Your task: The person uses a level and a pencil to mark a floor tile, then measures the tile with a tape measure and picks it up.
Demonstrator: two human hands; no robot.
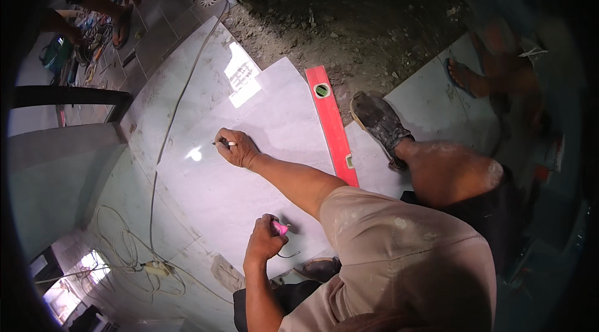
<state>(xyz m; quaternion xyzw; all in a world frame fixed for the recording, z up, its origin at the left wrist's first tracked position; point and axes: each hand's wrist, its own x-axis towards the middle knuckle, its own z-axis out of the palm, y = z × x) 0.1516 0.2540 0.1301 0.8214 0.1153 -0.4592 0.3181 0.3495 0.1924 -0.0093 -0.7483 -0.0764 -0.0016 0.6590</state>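
My right hand (237, 148) is closed around a slim marker (224, 143), its dark tip pointing left, just over a large pale tile (274, 120). Nearer to me, my left hand (264, 241) grips a small pink object (279, 228); the fingers hide most of it, so its kind is unclear. A thin dark loop shows beside that hand. Along the tile's right edge lies a red spirit level (332, 126) with green vials.
Bare, rubbly soil (349, 32) borders the tiles at the far side. A cable (181, 98) crosses the floor on the left, joining tangled wires and a power strip (157, 268). Other people's feet (121, 26) stand among scattered tools at far left; another foot (467, 77) is at right.
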